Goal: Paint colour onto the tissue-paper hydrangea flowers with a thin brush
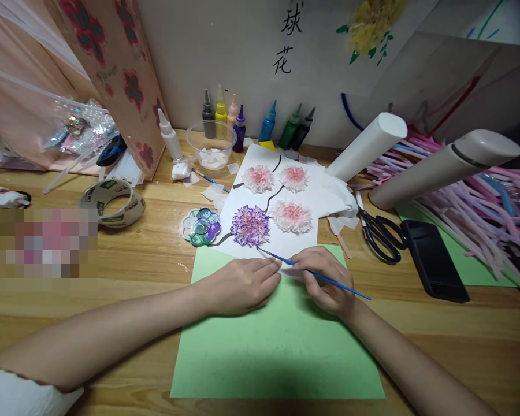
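Observation:
A white sheet (305, 231) lies on the wooden table with three pink tissue flowers (291, 216) and one purple flower (250, 225) stuck to it. My right hand (327, 282) is closed on a thin blue paintbrush (329, 280), and the brush tip touches the lower edge of the purple flower. My left hand (242, 284) lies flat with fingers stretched out, pressing on the white sheet's near edge over a green sheet (277, 352). A flower-shaped paint palette (201, 226) with purple and green paint sits left of the purple flower.
Several dye bottles (239, 128), a clear bowl (211, 143) and a second brush (210, 179) stand at the back. A tape roll (112, 203) lies left. Black scissors (379, 232), a black phone (433, 260), two white tubes (442, 167) and several pastel straws (494, 202) lie right.

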Tool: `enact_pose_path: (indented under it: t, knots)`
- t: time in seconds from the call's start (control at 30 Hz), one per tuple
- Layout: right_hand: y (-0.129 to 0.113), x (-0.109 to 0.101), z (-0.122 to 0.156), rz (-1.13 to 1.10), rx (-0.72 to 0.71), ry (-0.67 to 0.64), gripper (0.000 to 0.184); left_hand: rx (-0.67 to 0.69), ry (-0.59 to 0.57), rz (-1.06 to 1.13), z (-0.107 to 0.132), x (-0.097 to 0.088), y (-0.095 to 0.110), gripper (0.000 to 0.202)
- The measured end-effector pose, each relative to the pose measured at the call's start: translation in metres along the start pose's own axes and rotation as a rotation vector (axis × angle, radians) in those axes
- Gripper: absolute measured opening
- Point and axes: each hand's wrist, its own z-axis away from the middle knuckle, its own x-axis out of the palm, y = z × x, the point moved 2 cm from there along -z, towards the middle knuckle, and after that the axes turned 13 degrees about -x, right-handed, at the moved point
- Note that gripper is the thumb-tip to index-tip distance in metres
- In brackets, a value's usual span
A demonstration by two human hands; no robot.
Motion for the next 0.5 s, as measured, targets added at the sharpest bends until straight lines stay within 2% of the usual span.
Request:
enact_pose_path:
  t: [0.2, 0.5]
  knots:
    - [-0.0029, -0.0013, -0.0015, 0.011, -0.082, 0.012, 0.023, -0.019, -0.042, 0.005, -0.0006, 0.0011, 0.0004, 0.023]
    - [-0.0009, 0.0031, -0.0012, 0.032, -0.042, -0.061, 0.026, -0.003, 0.013, -0.010, 0.0007, -0.0004, 0.0001, 0.024]
